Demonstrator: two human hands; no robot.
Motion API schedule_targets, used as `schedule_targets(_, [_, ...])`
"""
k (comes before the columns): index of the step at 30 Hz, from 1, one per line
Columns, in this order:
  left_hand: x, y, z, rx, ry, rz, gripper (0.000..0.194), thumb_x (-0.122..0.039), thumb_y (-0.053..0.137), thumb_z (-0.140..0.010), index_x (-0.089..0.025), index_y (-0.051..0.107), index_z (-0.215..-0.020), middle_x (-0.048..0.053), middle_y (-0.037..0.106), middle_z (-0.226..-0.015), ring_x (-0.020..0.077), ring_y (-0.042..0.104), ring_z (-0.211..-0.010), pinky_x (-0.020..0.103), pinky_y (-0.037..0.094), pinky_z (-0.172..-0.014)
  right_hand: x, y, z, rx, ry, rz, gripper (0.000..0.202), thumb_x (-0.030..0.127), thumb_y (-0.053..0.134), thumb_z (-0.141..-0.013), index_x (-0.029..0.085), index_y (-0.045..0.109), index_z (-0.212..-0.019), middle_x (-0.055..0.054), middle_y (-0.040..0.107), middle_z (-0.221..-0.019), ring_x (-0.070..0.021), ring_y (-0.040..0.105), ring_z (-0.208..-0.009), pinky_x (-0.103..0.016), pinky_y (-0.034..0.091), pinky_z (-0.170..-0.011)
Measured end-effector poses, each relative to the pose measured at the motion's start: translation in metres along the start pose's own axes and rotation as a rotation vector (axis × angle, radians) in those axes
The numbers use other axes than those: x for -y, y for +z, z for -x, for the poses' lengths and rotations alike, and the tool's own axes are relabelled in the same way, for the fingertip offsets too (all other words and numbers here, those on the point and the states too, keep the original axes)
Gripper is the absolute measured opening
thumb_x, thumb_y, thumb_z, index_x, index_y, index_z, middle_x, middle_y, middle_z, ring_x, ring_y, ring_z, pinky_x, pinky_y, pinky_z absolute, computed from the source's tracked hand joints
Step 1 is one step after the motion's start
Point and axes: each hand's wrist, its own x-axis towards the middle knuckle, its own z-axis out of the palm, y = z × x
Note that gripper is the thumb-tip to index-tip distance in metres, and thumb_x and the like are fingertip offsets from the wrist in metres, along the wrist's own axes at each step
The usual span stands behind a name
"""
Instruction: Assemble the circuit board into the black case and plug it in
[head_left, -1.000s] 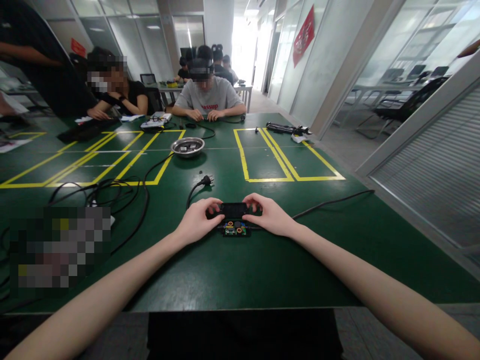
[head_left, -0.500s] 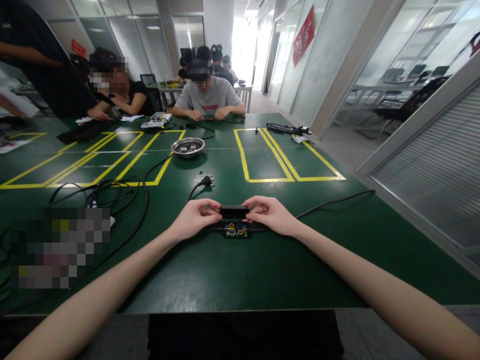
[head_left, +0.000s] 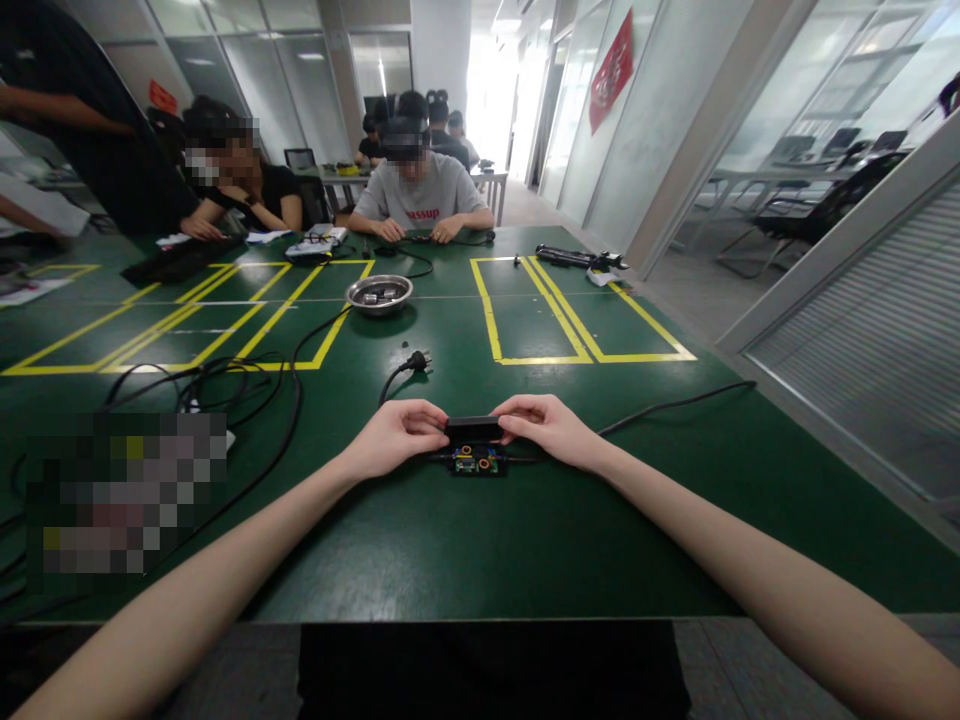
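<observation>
A black cover (head_left: 474,429) is held by its two ends, between my left hand (head_left: 401,436) and my right hand (head_left: 546,430). The fingers of both hands are pinched on it. Directly on the near side of the cover lies an open black case (head_left: 478,472) with a circuit board (head_left: 475,459) showing, including copper-coloured rings. Black cable runs out of the case at both sides, partly under my hands. Whether the cover touches the case cannot be made out.
Beyond my hands lie a black plug (head_left: 418,362) and a metal bowl (head_left: 379,295) with small metal parts. Coiled cables (head_left: 225,385) are at the left. Yellow tape (head_left: 540,361) marks the green table (head_left: 600,560). A person in grey (head_left: 425,190) sits opposite.
The black cover has tilted and come slightly lower toward the open case, still held at both ends. The whole view has shifted slightly.
</observation>
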Motion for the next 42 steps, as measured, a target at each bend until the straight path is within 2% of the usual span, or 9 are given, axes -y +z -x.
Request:
schedule_targets(13, [-0.004, -0.004, 0.004, 0.078, 0.028, -0.132, 0.034, -0.033, 0.085, -0.074, -0.013, 0.073, -0.099, 0.005, 0.079, -0.082, 0.0175, 0.075, -0.076, 0.031, 0.059, -0.079, 0.000, -0.006, 0.003, 0.073, 0.016, 0.044, 0.040, 0.049, 0.086, -0.076, 0.016, 0.077, -0.098, -0.006, 0.079, -0.095, -0.0189, 0.074, -0.086, -0.037, 0.059, -0.087])
schedule_targets(18, [-0.007, -0.004, 0.010, 0.123, 0.249, -0.380, 0.050, -0.039, 0.085, -0.076, -0.016, 0.071, -0.118, 0.010, 0.078, -0.111, 0.0212, 0.072, -0.094, 0.033, 0.057, -0.083, 0.005, -0.005, 0.006, 0.147, -0.170, 0.138, 0.029, 0.044, 0.084, -0.080, 0.017, 0.074, -0.087, -0.008, 0.075, -0.105, -0.0204, 0.072, -0.094, -0.038, 0.059, -0.087])
schedule_targets(21, [-0.008, 0.001, 0.014, 0.165, 0.417, -0.640, 0.053, -0.038, 0.089, -0.072, -0.017, 0.073, -0.119, 0.009, 0.076, -0.108, 0.0226, 0.068, -0.096, 0.035, 0.055, -0.086, 0.008, -0.003, 0.009, 0.194, -0.306, 0.282, 0.029, 0.037, 0.081, -0.084, 0.018, 0.066, -0.069, -0.008, 0.074, -0.102, -0.0203, 0.071, -0.093, -0.039, 0.057, -0.088])
schedule_targets(24, [-0.007, 0.007, 0.015, 0.176, 0.505, -0.741, 0.043, -0.032, 0.084, -0.079, -0.018, 0.072, -0.117, 0.008, 0.075, -0.104, 0.0224, 0.068, -0.095, 0.035, 0.055, -0.086, 0.008, -0.002, 0.010, 0.207, -0.340, 0.372, 0.033, 0.036, 0.078, -0.087, 0.019, 0.061, -0.065, -0.007, 0.074, -0.096, -0.0200, 0.070, -0.088, -0.039, 0.055, -0.087])
schedule_targets(29, [-0.006, 0.008, 0.014, 0.169, 0.554, -0.805, 0.038, -0.034, 0.079, -0.084, -0.016, 0.073, -0.116, 0.009, 0.075, -0.099, 0.0223, 0.067, -0.091, 0.035, 0.054, -0.083, 0.008, -0.002, 0.011, 0.195, -0.356, 0.450, 0.021, 0.037, 0.078, -0.087, 0.018, 0.071, -0.090, -0.006, 0.072, -0.092, -0.0196, 0.068, -0.085, -0.035, 0.055, -0.080])
schedule_targets(32, [-0.007, 0.009, 0.014, 0.158, 0.568, -0.821, 0.038, -0.037, 0.076, -0.086, -0.016, 0.073, -0.117, 0.009, 0.076, -0.099, 0.0226, 0.068, -0.090, 0.035, 0.054, -0.082, 0.010, 0.000, 0.013, 0.246, -0.428, 0.574, 0.044, 0.038, 0.085, -0.079, 0.018, 0.071, -0.116, -0.007, 0.072, -0.103, -0.0217, 0.068, -0.092, -0.035, 0.055, -0.084])
schedule_targets(34, [-0.008, 0.010, 0.015, 0.147, 0.572, -0.834, 0.038, -0.037, 0.074, -0.087, -0.016, 0.072, -0.119, 0.008, 0.076, -0.098, 0.0227, 0.068, -0.089, 0.034, 0.054, -0.081, 0.011, 0.004, 0.014, 0.255, -0.460, 0.675, 0.051, 0.030, 0.085, -0.077, 0.018, 0.069, -0.124, -0.009, 0.071, -0.110, -0.0237, 0.068, -0.099, -0.036, 0.054, -0.089])
schedule_targets(37, [-0.010, 0.016, 0.017, 0.093, 0.545, -0.856, 0.036, -0.034, 0.072, -0.087, -0.017, 0.070, -0.119, 0.007, 0.075, -0.096, 0.0227, 0.068, -0.088, 0.034, 0.054, -0.080, 0.009, 0.010, 0.014, 0.200, -0.476, 0.810, 0.054, 0.018, 0.078, -0.074, 0.017, 0.066, -0.127, -0.011, 0.070, -0.111, -0.0254, 0.067, -0.102, -0.038, 0.054, -0.091])
schedule_targets(42, [-0.007, 0.026, 0.019, 0.030, 0.499, -0.905, 0.043, -0.032, 0.078, -0.082, -0.018, 0.064, -0.120, 0.008, 0.074, -0.108, 0.0245, 0.070, -0.094, 0.037, 0.056, -0.085, 0.004, 0.018, 0.011, 0.145, -0.491, 0.921, 0.046, 0.013, 0.072, -0.075, 0.017, 0.066, -0.121, -0.011, 0.072, -0.106, -0.0264, 0.067, -0.099, -0.040, 0.055, -0.088])
